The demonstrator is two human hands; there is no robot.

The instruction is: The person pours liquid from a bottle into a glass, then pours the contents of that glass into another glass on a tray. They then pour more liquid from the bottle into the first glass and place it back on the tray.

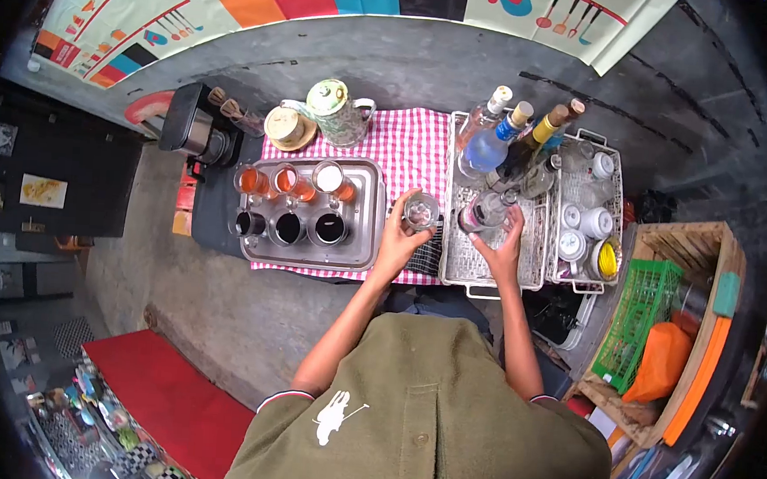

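A small clear glass [420, 210] is in my left hand [396, 240], its fingers curved round it above the checkered cloth [417, 145]. My right hand [501, 247] grips a clear glass bottle [488, 211], tilted over the left white wire basket [532, 270]. Left of my hands, a metal tray [366, 212] carries glass cups in two rows. The back row holds reddish drink [289, 183]; the front row holds dark drink [288, 228].
Tall bottles [489, 145] stand at the back of the left basket. A second basket [618, 166] holds cups and jars. Behind the tray are a teapot [345, 123] and a lidded cup [287, 128]. A wooden crate [730, 252] stands at right, a coffee machine [199, 127] at left.
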